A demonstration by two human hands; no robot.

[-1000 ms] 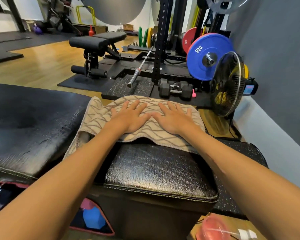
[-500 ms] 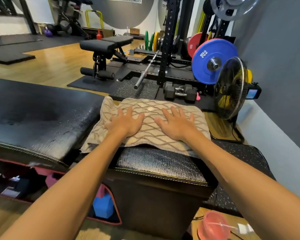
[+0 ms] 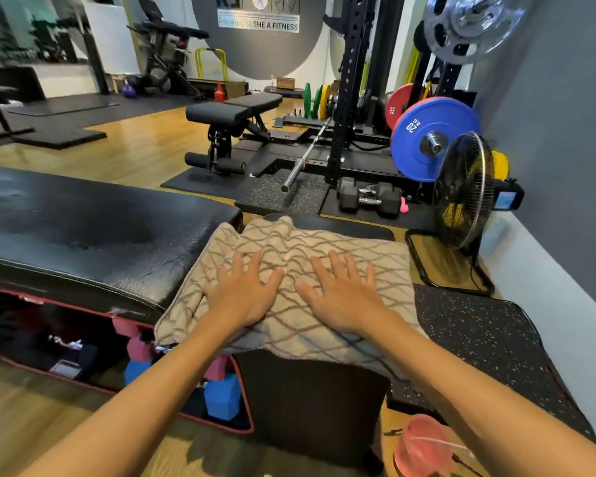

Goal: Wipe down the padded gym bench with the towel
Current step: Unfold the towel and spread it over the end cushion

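Note:
A beige towel (image 3: pixel 300 246) with a brown wavy pattern lies spread over the small black padded bench section (image 3: pixel 341 223), covering nearly all of its top and hanging over the near edge. My left hand (image 3: pixel 243 290) presses flat on the towel's left half with fingers spread. My right hand (image 3: pixel 341 292) presses flat on the right half, fingers straight. To the left runs the long black padded bench section (image 3: pixel 83 232), its surface shiny and cracked in places.
A black floor fan (image 3: pixel 461 191) stands at the right by the grey wall. Dumbbells (image 3: pixel 369 199), a barbell (image 3: pixel 307 154) and a blue weight plate (image 3: pixel 424 132) sit beyond the bench. Blue blocks (image 3: pixel 221 397) lie under it; a pink container (image 3: pixel 424 445) sits on the floor.
Both hands have drawn the towel toward me across the small pad; its near edge now hangs over the front. My view has risen, showing more of the gym.

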